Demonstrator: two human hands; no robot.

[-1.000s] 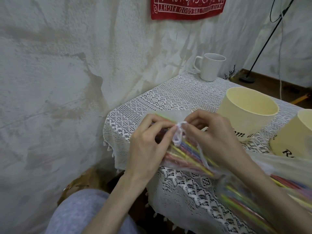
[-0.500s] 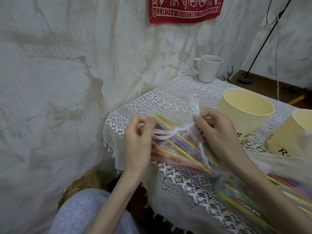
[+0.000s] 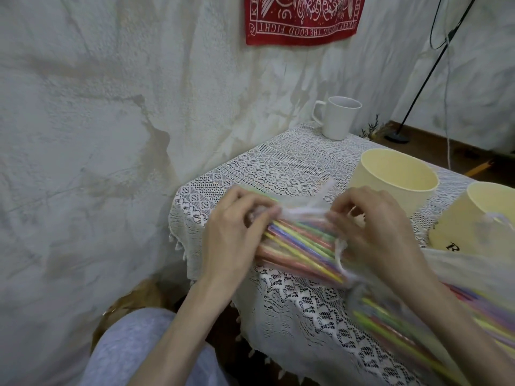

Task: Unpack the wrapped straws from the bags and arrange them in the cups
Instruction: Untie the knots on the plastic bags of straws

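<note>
The bag [image 3: 303,238] mouth beside the nearer cup [image 3: 395,179] is pinched by left hand [image 3: 234,232] and right hand [image 3: 373,232] fingers; it is best parted evenly.

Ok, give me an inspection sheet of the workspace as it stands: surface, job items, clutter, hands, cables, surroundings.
Surface: white lace tablecloth over a small table.
Job's things: clear plastic bag of coloured wrapped straws at the table's near edge, its tied mouth being pulled; second straw bag nearer the camera; two empty pale yellow cups; white mug at the back.
Clutter: nothing seen.
Hands: left hand and right hand both pinch the bag's plastic.
Cables: one along the black stand.
Surroundings: rough white wall, red cloth banner, wooden floor.
</note>
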